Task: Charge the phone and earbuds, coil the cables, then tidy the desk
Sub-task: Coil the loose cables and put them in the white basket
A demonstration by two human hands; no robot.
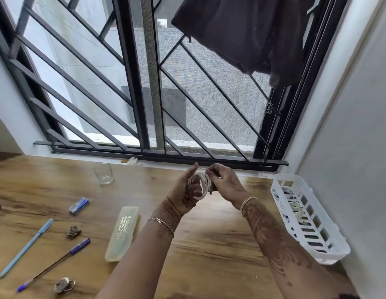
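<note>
Two hands, one white cable (pixel 200 184) nearly coiled above the counter (pixel 209 244).

Left hand (pixel 189 190) has its grip closed through the loops; right hand (pixel 222 182) pinches the plug end. Best to tuck that end snugly round the bundle — keeping loops even — before dropping it in the white basket (pixel 330 251).

A pale yellow plastic case (pixel 122 233) lies on the wooden table (pixel 209 244). Gold lettering runs lengthwise along its lid in several lines, but the print is too small and blurred to read. No other text, brand or number is legible anywhere.
</note>
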